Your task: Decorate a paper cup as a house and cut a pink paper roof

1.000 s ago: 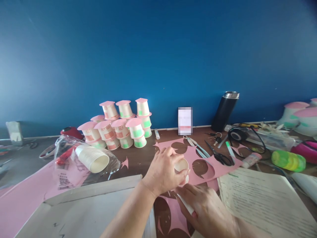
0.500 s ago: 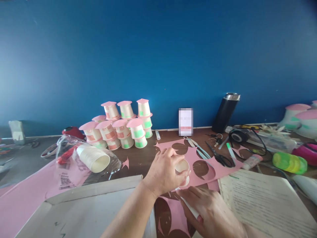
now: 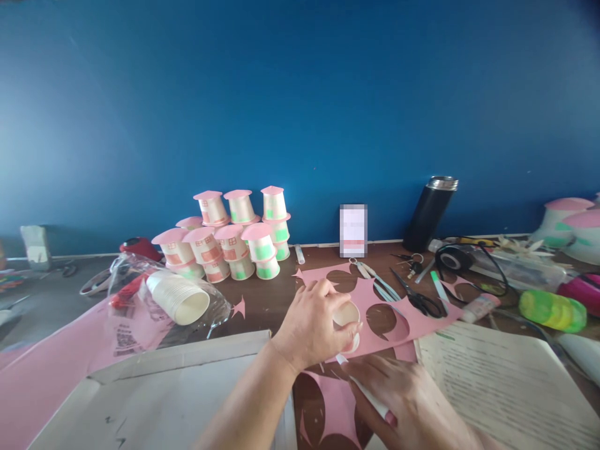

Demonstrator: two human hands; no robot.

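My left hand (image 3: pixel 319 328) is wrapped round a white paper cup (image 3: pixel 347 312), thumb on the near side, and covers much of it. Just below and to the right, my right hand (image 3: pixel 394 390) grips a slim white marker (image 3: pixel 370 397) with a pink end. The marker's tip end points toward the cup's lower part; whether it touches cannot be told. Under and behind the hands lies pink paper (image 3: pixel 363 290) with round holes cut out of it. A second cut pink piece (image 3: pixel 337 400) lies nearer, by my right hand.
Stacked paper-cup houses (image 3: pixel 229 250) with pink roofs stand at the back left. Nested cups (image 3: pixel 180 299) lie in a clear bag. A white box (image 3: pixel 187 400) fills the front left. Scissors (image 3: pixel 417 297), an open book (image 3: pixel 506 381) and a black flask (image 3: pixel 430 215) are on the right.
My right hand has shifted slightly right, with the marker drawn a little away from the cup. My left hand still holds the cup in nearly the same place.
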